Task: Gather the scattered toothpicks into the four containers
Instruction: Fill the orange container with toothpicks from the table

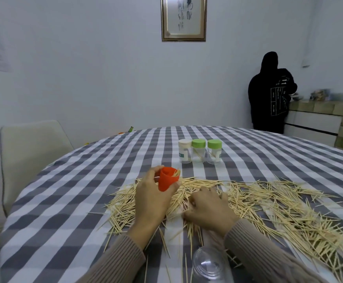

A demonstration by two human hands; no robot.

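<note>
Amid the toothpicks (248,201), left hand (152,199) grips an orange cap (166,178).

Brush writing on the framed scroll (183,17) and hoodie print (278,99) are unreadable

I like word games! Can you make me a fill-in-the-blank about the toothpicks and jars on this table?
1. The left hand holds an ____ container.
2. Behind the toothpicks stand ____ jars with lids on.
3. Two of those lids are green and one is ____.
4. The right hand rests on the pile of ____.

Missing words: orange; three; white; toothpicks
</note>
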